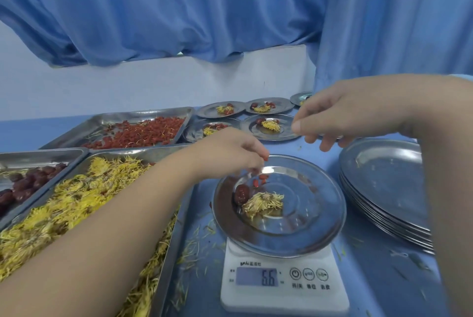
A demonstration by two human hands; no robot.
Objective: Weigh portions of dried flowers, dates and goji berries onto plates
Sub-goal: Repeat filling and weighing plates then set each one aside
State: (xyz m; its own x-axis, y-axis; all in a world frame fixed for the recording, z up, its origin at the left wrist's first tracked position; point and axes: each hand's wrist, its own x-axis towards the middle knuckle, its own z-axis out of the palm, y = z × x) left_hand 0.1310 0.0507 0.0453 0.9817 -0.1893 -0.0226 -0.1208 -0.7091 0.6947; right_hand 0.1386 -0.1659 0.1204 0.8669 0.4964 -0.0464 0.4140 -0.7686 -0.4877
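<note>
A steel plate (314, 214) sits on a white digital scale (284, 281) whose display reads 5.6. On the plate lie a dried yellow flower (263, 202), a dark red date (242, 193) and a few goji berries (259, 180). My left hand (230, 150) hovers over the plate's far left rim with goji berries pinched in its curled fingers; one berry shows at the fingertips. My right hand (340, 114) hangs in the air above and behind the plate, fingers loosely curled, holding nothing that I can see.
Left of the scale stand trays of yellow flowers (76, 201), dates (25, 183) and goji berries (138, 132). Several filled plates (271, 126) sit at the back. A stack of empty plates (384, 181) is at the right. Loose petals litter the blue table.
</note>
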